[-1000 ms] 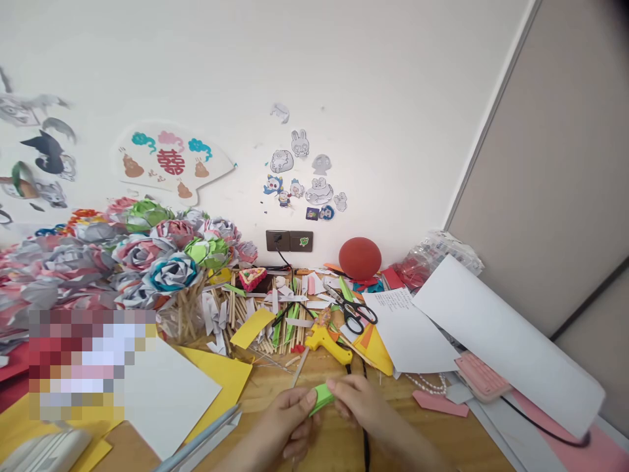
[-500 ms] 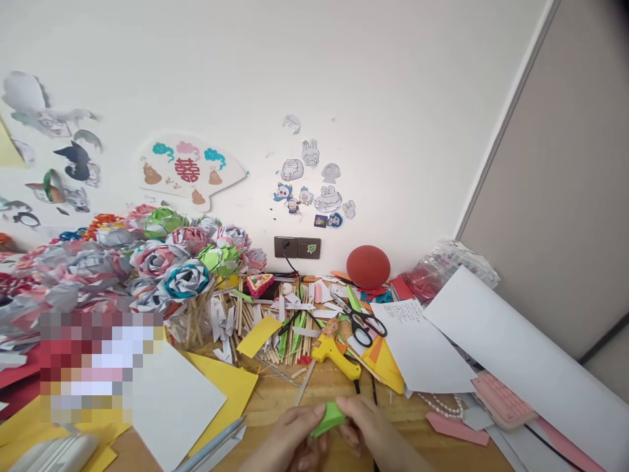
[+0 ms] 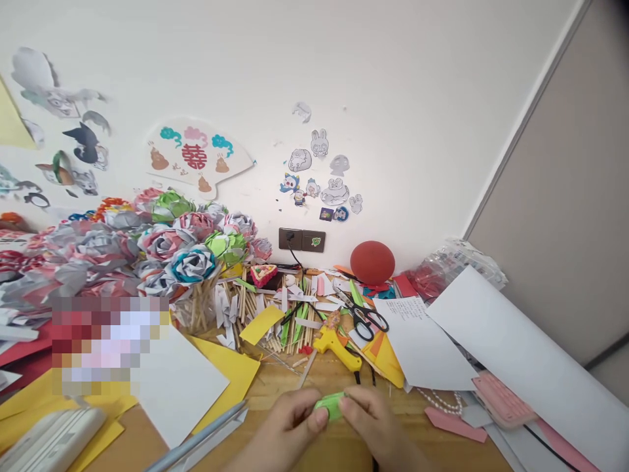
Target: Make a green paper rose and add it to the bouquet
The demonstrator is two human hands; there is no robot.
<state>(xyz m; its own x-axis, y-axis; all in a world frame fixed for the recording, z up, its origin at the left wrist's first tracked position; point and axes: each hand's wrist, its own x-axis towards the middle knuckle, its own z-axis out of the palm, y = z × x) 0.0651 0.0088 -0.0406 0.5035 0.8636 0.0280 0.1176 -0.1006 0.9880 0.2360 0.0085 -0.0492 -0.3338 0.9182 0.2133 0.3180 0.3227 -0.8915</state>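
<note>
A small folded piece of green paper (image 3: pixel 330 406) is held at the near middle of the table, between my two hands. My left hand (image 3: pixel 295 423) pinches its left end with thumb and fingers. On its right end, my right hand (image 3: pixel 368 419) presses with thumb and fingers. The fingertips behind the paper are partly hidden. Just beyond the hands lies a yellow glue gun (image 3: pixel 337 347), with black-handled scissors (image 3: pixel 364 321) behind it.
Paper flowers (image 3: pixel 179 246) pile up at the left. Wooden sticks and paper strips lie along the wall. White sheets (image 3: pixel 179 387) rest on yellow paper. A red balloon (image 3: pixel 372 262), a pink keyboard-like object (image 3: pixel 504 400) and a large white sheet (image 3: pixel 515 354) are at the right.
My hands have turned the green paper a little and shifted their fingers; it now looks more compact. The whole view has moved slightly, so the scene sits further right and higher.
</note>
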